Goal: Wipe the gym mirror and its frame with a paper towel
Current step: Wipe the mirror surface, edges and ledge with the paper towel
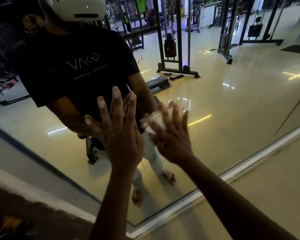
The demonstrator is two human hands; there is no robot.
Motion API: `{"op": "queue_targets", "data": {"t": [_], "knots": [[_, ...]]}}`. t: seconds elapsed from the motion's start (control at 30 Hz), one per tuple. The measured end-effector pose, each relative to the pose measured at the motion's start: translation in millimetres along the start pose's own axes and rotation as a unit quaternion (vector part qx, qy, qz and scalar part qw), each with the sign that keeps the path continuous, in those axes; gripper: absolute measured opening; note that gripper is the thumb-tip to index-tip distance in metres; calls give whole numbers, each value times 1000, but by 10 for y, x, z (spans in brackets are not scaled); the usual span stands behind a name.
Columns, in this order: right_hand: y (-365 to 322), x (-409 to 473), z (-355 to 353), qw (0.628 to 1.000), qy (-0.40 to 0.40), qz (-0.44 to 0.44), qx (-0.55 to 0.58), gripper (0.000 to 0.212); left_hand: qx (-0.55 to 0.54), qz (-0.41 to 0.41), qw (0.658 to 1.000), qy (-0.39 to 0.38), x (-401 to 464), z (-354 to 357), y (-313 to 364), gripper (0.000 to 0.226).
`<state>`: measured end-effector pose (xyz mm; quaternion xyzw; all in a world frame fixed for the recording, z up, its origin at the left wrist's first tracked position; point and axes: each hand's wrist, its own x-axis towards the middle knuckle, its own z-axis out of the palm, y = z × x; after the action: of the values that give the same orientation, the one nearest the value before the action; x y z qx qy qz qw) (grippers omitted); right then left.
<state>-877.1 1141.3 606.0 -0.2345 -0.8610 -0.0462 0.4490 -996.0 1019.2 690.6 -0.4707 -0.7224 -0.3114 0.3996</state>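
Both hands lie against the mirror (232, 118): left hand (123, 135) flat with fingers spread wide, holding nothing; right hand (173, 141) with straight fingers pressing the crumpled paper towel (151, 125) onto the glass. Light, soft and easily torn, the towel probably handles best bunched under the palm, with the pale frame (180, 203) below yet to wipe.

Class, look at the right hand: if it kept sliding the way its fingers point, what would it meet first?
The right hand, pressing the blurred paper towel flat on the mirror, points up the glass. That way looks free: only bare mirror ahead as far as the picture shows. The left hand lies beside it, out of that line.
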Motion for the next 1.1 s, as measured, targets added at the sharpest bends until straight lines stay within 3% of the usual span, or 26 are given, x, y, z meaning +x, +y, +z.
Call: {"op": "queue_targets", "data": {"t": [0.1,0.17,0.27,0.33,0.4,0.5,0.53,0.67,0.73,0.8,0.87,0.9,0.97,1.03,1.1], "knots": [[140,329,-165,974,90,196,64,63,0,-2,1000,6,11,34,-15,57],[-71,517,-174,954,111,261,98,64,-2,-6,1000,8,19,43,-14,57],[-289,314,-25,989,42,122,78,64,-5,2,1000,4,9,30,-15,57],[-51,55,-7,1000,-3,19,9,65,-8,2,1000,5,6,26,-14,57],[245,27,-62,999,17,45,-6,64,-7,1,1000,5,11,29,-17,59],[171,270,-141,960,93,252,77,68,-6,0,1000,3,14,33,3,58],[14,312,-111,956,94,263,93,66,-12,-4,1000,2,11,32,17,57],[-228,-101,143,998,-26,37,42,66,-41,-22,999,8,-23,74,82,54],[31,-228,120,1000,-26,14,7,66,-42,-24,999,13,-50,103,93,54],[170,-101,23,990,28,128,49,66,-43,-27,999,12,-98,127,98,55],[103,116,-47,951,88,274,114,68,-45,-26,999,7,-160,146,110,56],[1,190,-38,939,102,302,132,69,-43,-21,999,1,-189,152,115,56],[-164,127,111,961,70,238,126,67,-40,-10,999,-15,-240,164,130,55],[-150,-146,228,992,-6,96,76,66,-42,-2,999,-26,-273,168,140,54],[134,-325,218,999,-36,-1,3,64,-35,3,999,-27,-299,179,132,53]]}}
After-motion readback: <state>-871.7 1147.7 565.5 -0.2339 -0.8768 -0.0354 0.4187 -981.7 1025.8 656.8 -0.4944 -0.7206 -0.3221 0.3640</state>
